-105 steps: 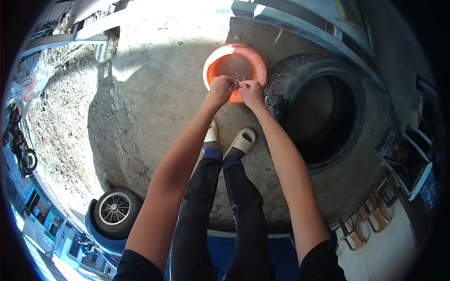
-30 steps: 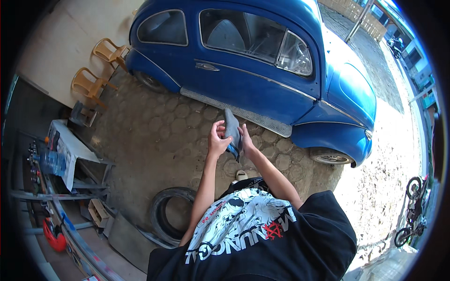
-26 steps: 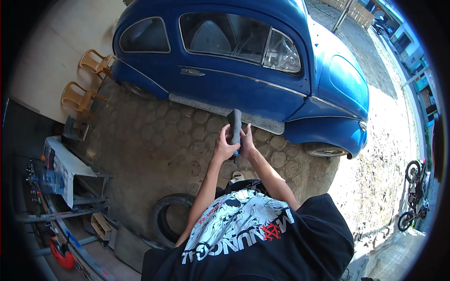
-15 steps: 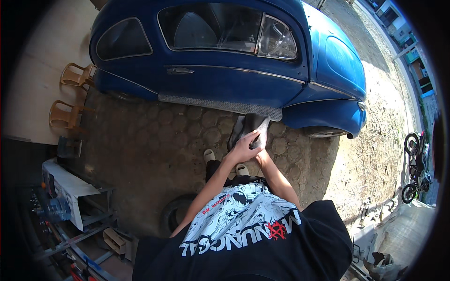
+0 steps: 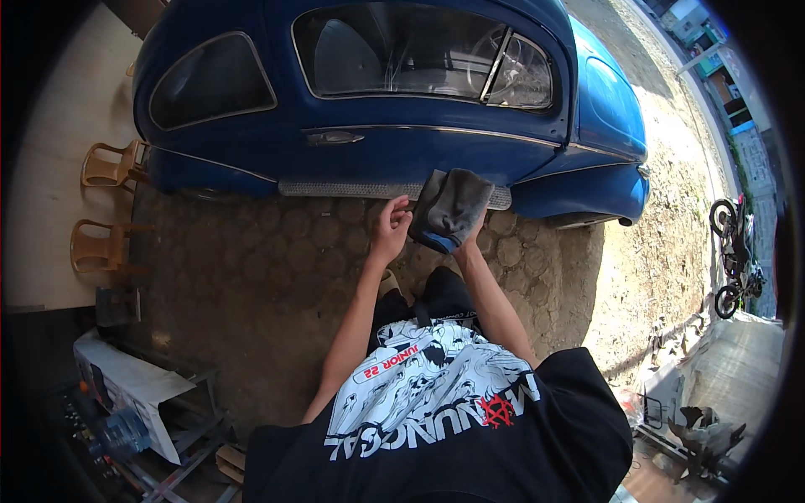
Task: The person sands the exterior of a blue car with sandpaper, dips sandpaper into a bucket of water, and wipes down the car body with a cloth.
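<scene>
Our left hand (image 5: 390,230) has come off the blue-edged grey cloth (image 5: 455,208), loosely open and empty just beside it; our right hand (image 5: 475,237), fingers hidden, seems to grip it alone, near the car's running board (image 5: 344,190).

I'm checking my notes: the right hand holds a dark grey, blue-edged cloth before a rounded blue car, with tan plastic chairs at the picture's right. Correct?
Not quite: the head view shows the tan plastic chairs at the left. The right hand does hold the dark grey, blue-edged cloth before the rounded blue car.
</scene>
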